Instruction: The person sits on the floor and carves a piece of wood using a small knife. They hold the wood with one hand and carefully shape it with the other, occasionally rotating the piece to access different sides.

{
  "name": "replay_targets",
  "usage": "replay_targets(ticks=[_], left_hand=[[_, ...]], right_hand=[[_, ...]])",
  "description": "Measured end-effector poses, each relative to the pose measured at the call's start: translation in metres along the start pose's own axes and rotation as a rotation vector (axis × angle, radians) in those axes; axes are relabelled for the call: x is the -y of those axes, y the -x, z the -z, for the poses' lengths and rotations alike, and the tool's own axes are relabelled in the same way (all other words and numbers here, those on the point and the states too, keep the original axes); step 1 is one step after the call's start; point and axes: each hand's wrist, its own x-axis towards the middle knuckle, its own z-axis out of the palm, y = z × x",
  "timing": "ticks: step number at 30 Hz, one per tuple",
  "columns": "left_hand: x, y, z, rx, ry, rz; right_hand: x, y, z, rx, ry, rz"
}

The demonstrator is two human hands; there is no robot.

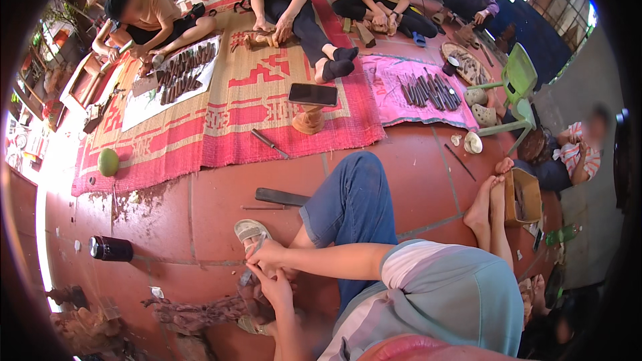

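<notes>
Brown, gnarled wood [200, 313] lies lengthwise on the red tile floor [418, 177], its right end beneath the person's hands. The right hand [265, 255] and the left hand [275, 289] are together, the right above the left, with fingers curled inward at the point of contact. Whether they are clamped on the wood or on a small tool cannot be told; the fingers cover that area. A strapped sandal [249, 228] sits just beyond the right hand.

Adjacent items: a flat dark bar [281, 196], with a thin rod [264, 208] alongside, beside the denim-clad knee [361, 180]; a black can [111, 249] on its side, to the left.

Ahead, a red-and-beige woven mat [241, 146] carries a slim chisel [269, 144], a green fruit [108, 162], and a smartphone [313, 95] that appears to rest on a wooden block [309, 121]. Dark-handled tools [180, 75] are arranged on a white cloth [139, 115]; a second set [431, 91] lies on a pink cloth [380, 97]. Co-workers sit along the far side.
</notes>
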Motion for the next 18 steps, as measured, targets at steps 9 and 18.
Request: replay_targets(ticks=[9, 18], left_hand=[[0.003, -0.007, -0.003, 0.127, 0.067, 0.083], [0.028, 0.001, -0.005, -0.064, -0.008, -0.16]], right_hand=[[0.046, 0.035, 0.022, 0.175, -0.223, -0.269], [0.019, 0.02, 0.011, 0.127, -0.377, -0.177]])
